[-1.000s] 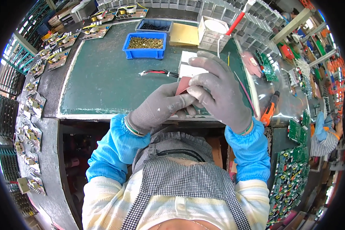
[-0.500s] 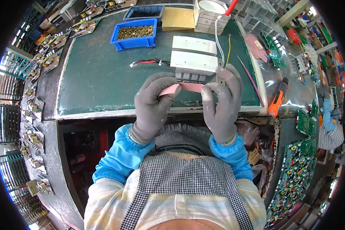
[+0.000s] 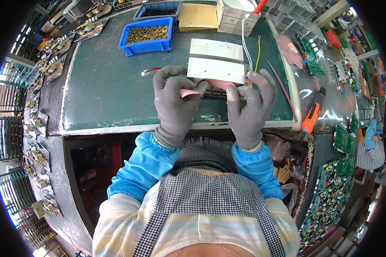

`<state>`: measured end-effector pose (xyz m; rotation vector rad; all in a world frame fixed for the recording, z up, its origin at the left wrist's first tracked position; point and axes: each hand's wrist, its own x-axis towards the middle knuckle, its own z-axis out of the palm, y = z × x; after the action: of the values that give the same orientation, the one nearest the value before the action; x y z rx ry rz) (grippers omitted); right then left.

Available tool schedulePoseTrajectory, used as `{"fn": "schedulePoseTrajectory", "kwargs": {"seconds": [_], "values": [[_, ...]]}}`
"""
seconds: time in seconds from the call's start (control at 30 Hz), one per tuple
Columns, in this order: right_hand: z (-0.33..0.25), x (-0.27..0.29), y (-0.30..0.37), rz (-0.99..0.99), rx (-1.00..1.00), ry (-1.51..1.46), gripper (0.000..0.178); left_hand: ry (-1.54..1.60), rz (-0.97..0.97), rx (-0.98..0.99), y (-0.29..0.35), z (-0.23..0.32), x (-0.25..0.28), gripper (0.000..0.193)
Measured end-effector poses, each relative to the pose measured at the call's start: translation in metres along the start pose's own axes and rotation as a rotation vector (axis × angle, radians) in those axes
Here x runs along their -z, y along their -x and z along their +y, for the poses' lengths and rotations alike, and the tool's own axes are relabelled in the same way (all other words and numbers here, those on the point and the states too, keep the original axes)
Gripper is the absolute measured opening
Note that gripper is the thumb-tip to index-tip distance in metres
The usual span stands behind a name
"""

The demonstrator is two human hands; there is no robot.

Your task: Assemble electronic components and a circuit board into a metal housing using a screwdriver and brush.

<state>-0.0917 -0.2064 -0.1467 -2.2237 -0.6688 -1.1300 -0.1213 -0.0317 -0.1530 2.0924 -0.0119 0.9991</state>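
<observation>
near the front edge of the green tabletop (image 3: pixel 111 85), the left hand (image 3: pixel 176 100) is pinching a pink strip (image 3: pixel 221 84) between thumb and fingers; the right hand (image 3: pixel 251 103) is clamping its right end, just beside a white-topped module (image 3: pixel 215 68).

A blue bin (image 3: pixel 148 46) holds brass-coloured bits (image 3: pixel 146 34); an orange screwdriver (image 3: pixel 314 112) lies right, near green circuit boards (image 3: pixel 342 138)
</observation>
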Motion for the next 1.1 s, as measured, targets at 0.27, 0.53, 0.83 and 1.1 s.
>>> {"fn": "schedulePoseTrajectory", "kwargs": {"seconds": [0.27, 0.53, 0.83, 1.1], "values": [[0.006, -0.003, 0.005, 0.011, -0.135, 0.005, 0.039, 0.066, -0.016, 0.111, -0.003, -0.012, 0.001, 0.045], [0.008, -0.004, 0.005, 0.02, -0.182, -0.032, 0.05, 0.335, -0.122, 0.322, -0.001, -0.018, 0.003, 0.037], [0.011, -0.003, 0.004, -0.005, -0.205, -0.116, 0.05, 0.46, -0.158, 0.377, -0.004, -0.018, 0.006, 0.032], [0.012, -0.002, 0.003, -0.031, -0.236, -0.175, 0.048, 0.546, -0.233, 0.503, -0.01, -0.013, 0.013, 0.027]]}}
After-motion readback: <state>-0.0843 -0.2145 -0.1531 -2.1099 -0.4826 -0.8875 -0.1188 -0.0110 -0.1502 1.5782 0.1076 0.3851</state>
